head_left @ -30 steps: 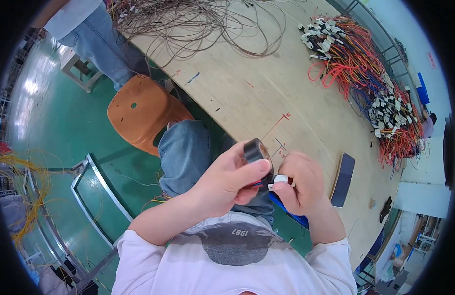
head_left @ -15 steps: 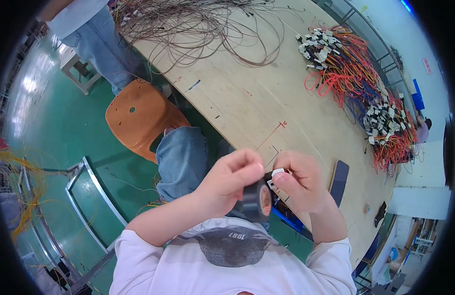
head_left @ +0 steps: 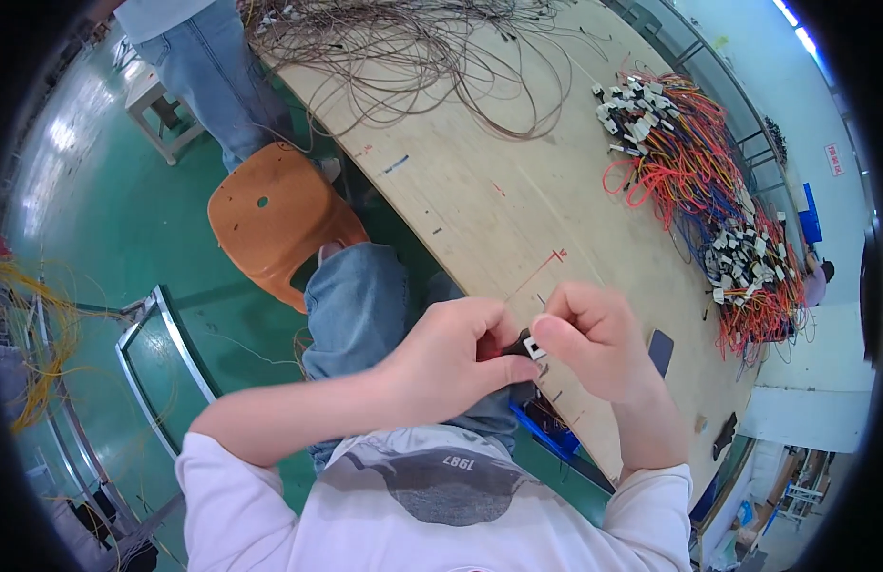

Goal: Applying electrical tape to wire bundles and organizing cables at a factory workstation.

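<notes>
My left hand [head_left: 456, 357] is closed, its thumb and fingers around the dark end of a small white connector [head_left: 534, 349], which pokes out toward my right hand. My right hand [head_left: 592, 345] is curled beside it, thumb pressed to the bent forefinger. The right thumb tip is right by the connector; whether anything is pinched there is hidden. Both hands are above the near edge of the wooden table [head_left: 480, 210]. The black tape roll seen earlier does not show clearly; my left hand may cover it.
Bundled red, orange and blue wires with white connectors [head_left: 747, 253] lie along the far right. Loose brown wires [head_left: 432, 76] cover the table's far end. A dark phone [head_left: 660, 351] lies beyond my right hand. An orange stool [head_left: 270, 214] and another person's jeans [head_left: 213, 81] are left.
My left hand has turned and shifted, and the black tape roll that hung below it is out of clear sight. The white connector now points out from the left hand; the right fingers have moved slightly up.
</notes>
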The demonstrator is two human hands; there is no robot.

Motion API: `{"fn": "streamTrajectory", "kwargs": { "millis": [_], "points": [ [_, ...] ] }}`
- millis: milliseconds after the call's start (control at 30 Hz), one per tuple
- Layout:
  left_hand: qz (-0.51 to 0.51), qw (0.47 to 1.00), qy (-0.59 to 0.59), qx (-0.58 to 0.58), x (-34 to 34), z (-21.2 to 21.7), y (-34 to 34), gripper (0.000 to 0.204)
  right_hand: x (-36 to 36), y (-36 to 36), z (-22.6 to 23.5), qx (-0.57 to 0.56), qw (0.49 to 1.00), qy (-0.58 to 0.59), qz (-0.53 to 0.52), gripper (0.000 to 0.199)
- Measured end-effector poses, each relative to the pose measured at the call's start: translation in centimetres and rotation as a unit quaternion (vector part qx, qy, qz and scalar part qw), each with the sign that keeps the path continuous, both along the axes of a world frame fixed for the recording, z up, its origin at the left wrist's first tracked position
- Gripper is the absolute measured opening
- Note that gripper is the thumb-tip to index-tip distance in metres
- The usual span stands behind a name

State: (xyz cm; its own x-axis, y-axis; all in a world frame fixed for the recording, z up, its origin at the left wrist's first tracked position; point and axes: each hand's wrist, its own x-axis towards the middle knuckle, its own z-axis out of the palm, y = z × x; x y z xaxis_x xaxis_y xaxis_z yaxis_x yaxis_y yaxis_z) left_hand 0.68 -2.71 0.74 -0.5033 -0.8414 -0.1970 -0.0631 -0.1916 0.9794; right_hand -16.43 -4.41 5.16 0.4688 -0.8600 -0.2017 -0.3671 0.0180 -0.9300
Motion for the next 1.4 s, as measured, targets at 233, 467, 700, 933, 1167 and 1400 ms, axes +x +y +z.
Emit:
{"fn": "streamTrajectory", "kwargs": {
  "millis": [233, 467, 700, 933, 1167, 1400],
  "points": [
    [0.144, 0.847, -0.134, -0.493, 0.4, -2.2, 0.9, 0.014, 1.6, 1.4, -1.4, -0.016, 0.993, 0.008, -0.113, 0.023],
    [0.109, 0.855, -0.139, -0.487, -0.2, -2.3, 2.0, 0.009, 2.1, 3.2, -4.1, -0.099, 0.982, -0.033, -0.157, 0.015],
    [0.141, 0.984, -0.029, -0.108, -1.0, -2.1, 3.4, 0.06, 1.9, 3.4, -3.0, -0.132, 0.984, 0.009, -0.123, 0.01],
    [0.052, 0.919, 0.321, 0.221, -0.1, -1.0, 3.0, 0.045, 0.8, 3.9, -4.2, -0.253, 0.963, -0.026, -0.085, 0.008],
    [0.131, 0.938, 0.313, 0.066, -0.2, -2.3, 4.4, 0.031, 0.7, 4.9, -2.9, -0.084, 0.98, -0.131, -0.125, 0.008],
    [0.112, 0.977, 0.173, -0.054, -0.5, -3.3, 4.3, 0.018, 1.5, 3.9, -2.2, -0.02, 0.986, -0.108, -0.125, 0.009]
  ]
}}
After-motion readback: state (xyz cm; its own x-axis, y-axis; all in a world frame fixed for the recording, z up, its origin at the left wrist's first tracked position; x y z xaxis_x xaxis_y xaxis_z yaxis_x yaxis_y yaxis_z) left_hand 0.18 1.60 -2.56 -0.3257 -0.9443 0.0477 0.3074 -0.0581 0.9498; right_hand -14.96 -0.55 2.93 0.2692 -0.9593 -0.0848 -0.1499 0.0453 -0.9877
